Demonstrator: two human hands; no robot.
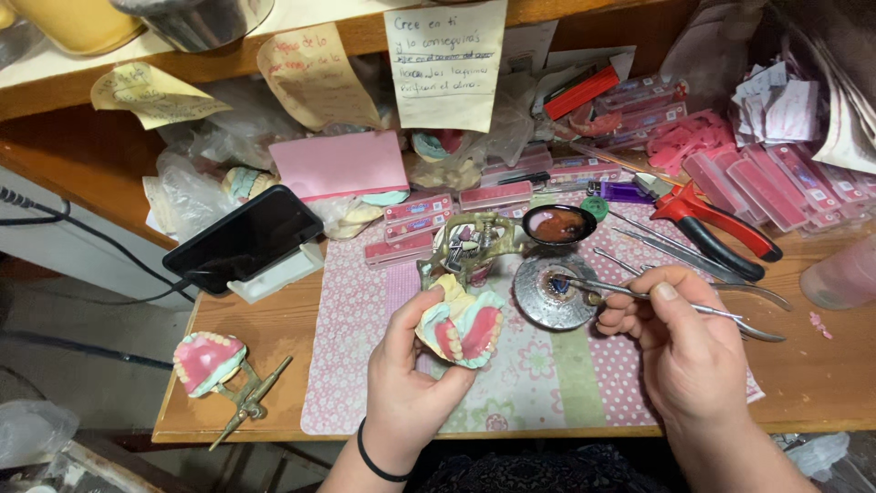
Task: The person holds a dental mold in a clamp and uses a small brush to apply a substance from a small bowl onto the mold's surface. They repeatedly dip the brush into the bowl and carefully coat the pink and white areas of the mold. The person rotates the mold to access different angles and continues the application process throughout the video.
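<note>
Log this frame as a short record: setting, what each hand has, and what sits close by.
setting: cluttered wooden workbench with a pink patterned mat
left hand: holds a dental cast with pink gums, raised off the mat
right hand: grips a thin metal tool, tip at a round metal dish
nearby: metal articulator, red-handled pliers, black phone, second cast on a stand

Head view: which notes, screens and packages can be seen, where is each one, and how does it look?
Yellow paper note: hangs from shelf edge, top centre, rectangular, handwritten.
Two tan notes: left of it, curled.
Pink card: below the notes, rectangular, plain.
Phone: left on desk, tilted on white stand, screen dark.
Pink flat boxes: stacked at right, long, with white labels.
</note>
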